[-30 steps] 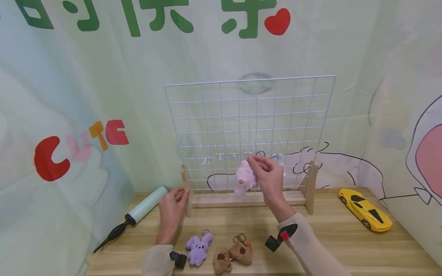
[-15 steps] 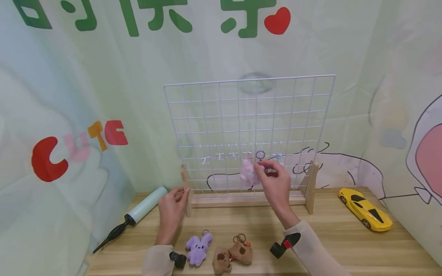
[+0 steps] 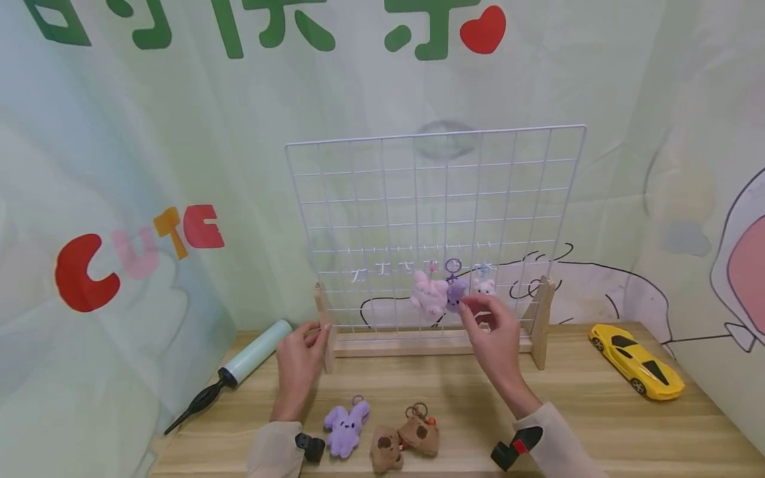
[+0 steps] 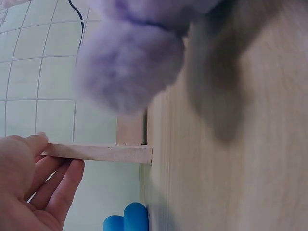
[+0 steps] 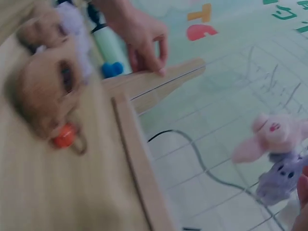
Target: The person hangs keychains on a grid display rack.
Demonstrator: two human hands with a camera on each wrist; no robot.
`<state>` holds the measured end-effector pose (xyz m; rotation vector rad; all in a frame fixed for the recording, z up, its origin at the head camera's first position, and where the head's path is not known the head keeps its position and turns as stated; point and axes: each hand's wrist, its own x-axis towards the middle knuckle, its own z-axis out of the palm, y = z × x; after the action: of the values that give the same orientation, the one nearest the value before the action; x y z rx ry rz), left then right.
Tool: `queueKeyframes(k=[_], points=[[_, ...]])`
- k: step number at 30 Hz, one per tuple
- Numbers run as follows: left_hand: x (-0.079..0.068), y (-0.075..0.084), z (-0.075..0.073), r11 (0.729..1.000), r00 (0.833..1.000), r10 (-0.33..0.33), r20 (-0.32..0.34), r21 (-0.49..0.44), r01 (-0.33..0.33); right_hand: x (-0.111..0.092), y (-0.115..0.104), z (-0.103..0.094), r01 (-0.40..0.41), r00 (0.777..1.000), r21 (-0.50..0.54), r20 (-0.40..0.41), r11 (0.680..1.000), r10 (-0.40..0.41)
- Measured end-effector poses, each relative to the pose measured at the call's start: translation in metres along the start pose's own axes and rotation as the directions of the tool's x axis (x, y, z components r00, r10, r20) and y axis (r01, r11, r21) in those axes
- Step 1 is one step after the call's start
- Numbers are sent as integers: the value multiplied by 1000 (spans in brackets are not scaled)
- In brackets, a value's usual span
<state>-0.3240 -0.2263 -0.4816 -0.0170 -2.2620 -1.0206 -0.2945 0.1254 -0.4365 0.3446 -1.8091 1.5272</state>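
Note:
My left hand [image 3: 300, 352] grips the wooden upright [image 4: 106, 152] of the grid stand, thumb on one side and fingers on the other. My right hand [image 3: 493, 335] is at the grid, thumb and forefinger nearly together on the right edge of a hanging purple plush keychain [image 3: 457, 292]. In the right wrist view only a fingertip [image 5: 302, 188] shows, beside that purple plush [image 5: 280, 179]. A pink plush keychain [image 3: 429, 294] hangs just left of it, and a white plush [image 3: 485, 287] hangs to the right, behind my fingers.
White hooks [image 3: 382, 268] line the wire grid [image 3: 445, 179]. On the table [image 3: 574, 431] lie a purple rabbit plush [image 3: 346, 430] and two brown plush keychains [image 3: 386, 449]. A pale green pump [image 3: 254, 354] lies left, a yellow toy car [image 3: 637, 362] right.
My right hand has let go of the pink plush, which now hangs on the grid, and has moved right to the purple one. The left hand stays on the upright.

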Motion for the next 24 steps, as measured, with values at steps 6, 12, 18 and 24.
queueKeyframes(k=[6,12,18,24], points=[[0,2,2,1000,1000,-3,-5,3,3,-23,25,-14,-55,977,-54,204,997,65],[0,1,2,1000,1000,-25,12,-1,25,-47,48,-19,-126,847,-91,509,988,155],[1,-1,2,1000,1000,-17,5,15,17,-62,54,-13,-142,641,-126,744,982,188],[0,1,2,1000,1000,-6,0,20,6,-70,54,-9,-51,486,-116,865,992,126]])
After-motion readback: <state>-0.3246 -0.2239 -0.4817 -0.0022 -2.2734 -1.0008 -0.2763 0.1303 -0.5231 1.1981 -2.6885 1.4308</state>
